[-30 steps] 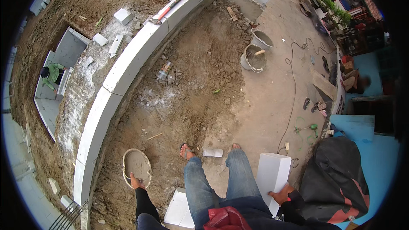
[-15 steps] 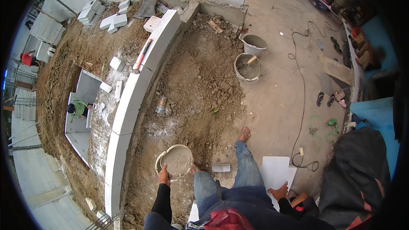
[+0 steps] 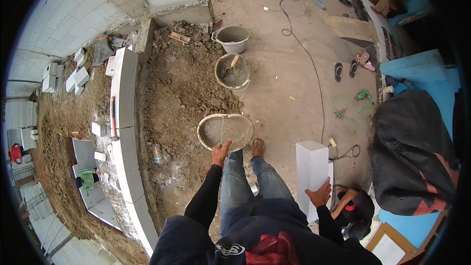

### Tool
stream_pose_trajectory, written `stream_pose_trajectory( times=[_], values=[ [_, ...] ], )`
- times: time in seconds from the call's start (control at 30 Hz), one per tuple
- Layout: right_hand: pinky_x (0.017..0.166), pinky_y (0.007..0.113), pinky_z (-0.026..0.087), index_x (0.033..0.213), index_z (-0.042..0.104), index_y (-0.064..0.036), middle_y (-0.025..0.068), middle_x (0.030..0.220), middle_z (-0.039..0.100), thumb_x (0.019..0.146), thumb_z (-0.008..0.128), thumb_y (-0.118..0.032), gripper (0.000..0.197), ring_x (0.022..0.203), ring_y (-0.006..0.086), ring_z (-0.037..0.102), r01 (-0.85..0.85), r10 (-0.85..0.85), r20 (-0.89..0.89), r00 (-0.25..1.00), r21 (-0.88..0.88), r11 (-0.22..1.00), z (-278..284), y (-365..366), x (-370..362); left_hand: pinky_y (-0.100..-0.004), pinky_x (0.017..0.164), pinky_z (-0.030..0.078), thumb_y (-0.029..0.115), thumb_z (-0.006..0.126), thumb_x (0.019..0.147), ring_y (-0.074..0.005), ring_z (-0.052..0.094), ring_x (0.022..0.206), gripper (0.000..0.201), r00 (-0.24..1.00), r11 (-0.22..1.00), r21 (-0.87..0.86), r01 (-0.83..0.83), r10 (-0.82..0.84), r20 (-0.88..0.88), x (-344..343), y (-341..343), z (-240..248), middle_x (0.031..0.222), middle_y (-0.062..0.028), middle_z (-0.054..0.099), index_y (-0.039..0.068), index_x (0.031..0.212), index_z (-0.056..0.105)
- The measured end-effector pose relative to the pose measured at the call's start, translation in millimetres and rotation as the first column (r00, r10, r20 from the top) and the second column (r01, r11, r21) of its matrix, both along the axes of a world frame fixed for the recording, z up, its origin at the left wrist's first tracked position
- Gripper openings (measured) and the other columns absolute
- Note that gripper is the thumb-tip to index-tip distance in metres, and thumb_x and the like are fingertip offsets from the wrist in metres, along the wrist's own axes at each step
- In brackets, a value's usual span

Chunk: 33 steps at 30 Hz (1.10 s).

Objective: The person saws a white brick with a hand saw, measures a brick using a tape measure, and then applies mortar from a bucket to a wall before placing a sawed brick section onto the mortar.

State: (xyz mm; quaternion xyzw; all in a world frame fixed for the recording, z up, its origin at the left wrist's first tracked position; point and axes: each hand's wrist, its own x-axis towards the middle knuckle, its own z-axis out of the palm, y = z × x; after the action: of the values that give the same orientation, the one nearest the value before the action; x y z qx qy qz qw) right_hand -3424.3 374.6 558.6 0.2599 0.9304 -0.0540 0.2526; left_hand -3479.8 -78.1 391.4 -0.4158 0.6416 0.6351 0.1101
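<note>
My left hand [image 3: 222,153] is closed on the wire handle of a mortar bucket [image 3: 200,137], which hangs in front of my left leg. Wet grey mortar [image 3: 235,130] lies inside it. On the other side, my right hand [image 3: 319,194] has its fingers spread, overlapping a white lightweight block [image 3: 312,159]; whether it touches the block cannot be made out. Beside this hand, another person's bare arm [image 3: 345,202] reaches toward the block.
Two more buckets stand ahead: one with a trowel [image 3: 230,66] in its mortar, one behind it [image 3: 233,46]. A low white block wall [image 3: 128,162] runs along the left, a hammer [image 3: 113,118] on it. A black cable [image 3: 314,68] and green-corded tool [image 3: 362,95] lie right.
The bucket in my left hand has swung forward and right, away from the wall. My view has turned and shifted right. My right hand remains beside the white block.
</note>
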Motion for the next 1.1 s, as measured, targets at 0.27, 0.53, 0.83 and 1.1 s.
stream_pose_trajectory(
  times=[0.27,0.53,0.83,1.1],
  values=[
    [0.104,0.062,0.039,0.153,0.018,-0.0016,0.0237,0.136,0.042,0.056,0.091,-0.037,0.126,0.130,0.0461,0.041,0.314,-0.311,0.054,0.949,-0.052,0.948,-35,-78,38,-0.0399,0.085,0.051,0.060,0.072,0.082,-0.0319,0.069,0.098,0.074,0.900,0.901,-0.032,0.433,-0.430,0.074,-187,43,-30,0.099,-0.0253,0.071,-0.010,0.106,0.070],
    [0.106,0.062,0.039,0.154,0.015,-0.0073,0.0274,0.137,0.045,0.057,0.090,-0.041,0.128,0.131,0.0476,0.043,0.645,-0.610,0.295,0.735,-0.029,0.763,-102,-136,44,-0.0450,0.087,0.053,0.064,0.068,0.082,-0.0403,0.070,0.098,0.072,0.500,0.473,-0.229,0.851,-0.863,0.077,-357,102,-48,0.097,-0.0274,0.072,-0.006,0.097,0.072],
    [0.101,0.065,0.040,0.154,0.016,-0.0076,0.0251,0.132,0.046,0.054,0.093,-0.037,0.129,0.128,0.0459,0.045,0.745,-0.710,0.366,0.602,0.064,0.664,-152,-136,-94,-0.0442,0.088,0.054,0.057,0.065,0.085,-0.0387,0.070,0.099,0.053,0.209,0.157,-0.282,0.947,-0.964,0.165,-470,123,-205,0.105,-0.0260,0.069,0.008,0.105,0.071],
    [0.108,0.060,0.036,0.154,0.018,0.0014,0.0230,0.140,0.041,0.060,0.088,-0.033,0.122,0.133,0.0438,0.039,0.610,-0.578,0.237,0.781,-0.087,0.788,-255,-99,-292,-0.0470,0.078,0.052,0.051,0.069,0.085,-0.0373,0.070,0.082,0.053,0.202,0.124,-0.313,0.942,-0.952,0.230,-560,130,-210,0.081,-0.0224,0.070,0.000,0.097,0.074]
  ],
)
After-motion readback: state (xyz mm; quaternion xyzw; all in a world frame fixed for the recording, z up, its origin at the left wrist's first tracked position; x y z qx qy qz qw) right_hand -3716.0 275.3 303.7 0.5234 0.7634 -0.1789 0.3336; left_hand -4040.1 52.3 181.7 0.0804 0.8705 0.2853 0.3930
